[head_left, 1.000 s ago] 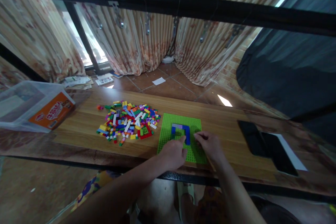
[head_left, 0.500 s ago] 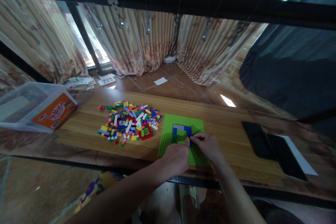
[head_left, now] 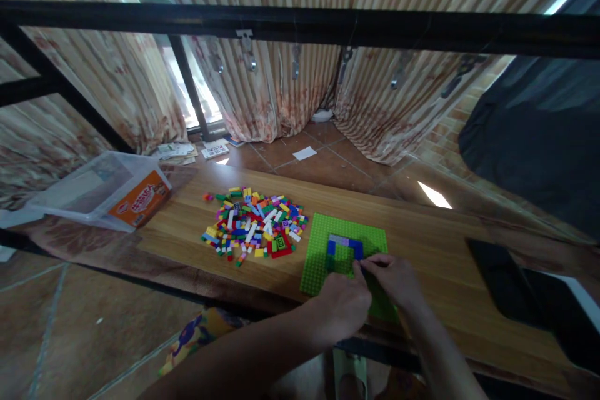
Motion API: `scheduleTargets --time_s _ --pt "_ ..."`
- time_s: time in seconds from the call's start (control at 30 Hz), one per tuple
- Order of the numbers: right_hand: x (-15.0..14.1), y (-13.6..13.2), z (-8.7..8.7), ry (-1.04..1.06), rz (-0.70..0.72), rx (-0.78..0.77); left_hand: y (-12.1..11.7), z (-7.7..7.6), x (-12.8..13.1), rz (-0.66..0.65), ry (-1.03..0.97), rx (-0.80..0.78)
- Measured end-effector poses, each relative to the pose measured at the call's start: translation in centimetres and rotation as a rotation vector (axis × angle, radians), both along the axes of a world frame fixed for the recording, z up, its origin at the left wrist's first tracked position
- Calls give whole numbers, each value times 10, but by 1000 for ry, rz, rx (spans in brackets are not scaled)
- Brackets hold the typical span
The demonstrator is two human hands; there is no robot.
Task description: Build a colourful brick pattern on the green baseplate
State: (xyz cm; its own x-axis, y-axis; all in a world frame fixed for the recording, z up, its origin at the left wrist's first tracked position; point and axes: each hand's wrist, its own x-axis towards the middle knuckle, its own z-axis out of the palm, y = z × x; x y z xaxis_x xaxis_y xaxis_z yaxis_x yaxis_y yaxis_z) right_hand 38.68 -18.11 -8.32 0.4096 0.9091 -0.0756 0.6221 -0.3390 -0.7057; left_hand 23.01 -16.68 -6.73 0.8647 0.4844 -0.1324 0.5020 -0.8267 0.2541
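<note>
A green baseplate lies on the table, bearing an angular outline of toy bricks. Blue bricks, a grey brick and a lilac brick form its far side; a dark green brick sits on the left. My left hand is over the plate's near part, fingers curled and index tip pressed at the right blue side; what its other fingers hold is hidden. From the right, my right hand pinches at that same blue side, thumb and index together on a blue brick.
Left of the plate spreads a pile of loose mixed bricks. A clear plastic bin with an orange label stands at the table's left end. Dark flat devices lie at the right. A black metal bar crosses beyond the table.
The head view has shifted, so everything sits farther right and lower. Both hands stay at the same blue side of the outline, with little visible movement.
</note>
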Motion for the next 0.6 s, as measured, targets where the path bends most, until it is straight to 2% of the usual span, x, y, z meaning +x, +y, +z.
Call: scheduleTargets --time_s 0.23,0.37,0.47,0.53,0.57,0.6 --pt "4 -1 2 26 11 -49 -6 2 -3 48 -102 13" --pt "8 0 5 16 -16 -66 1 1 -7 63 -178 -57" --pt "9 1 13 -41 -105 -63 16 20 -15 100 -191 -160" --pt "5 3 20 -72 -153 -7 24 42 -23 131 -230 -256" --pt "1 4 24 -75 -168 33 26 55 -27 142 -263 -344" --pt "-5 5 28 -72 -169 81 25 67 -31 97 -304 -472"
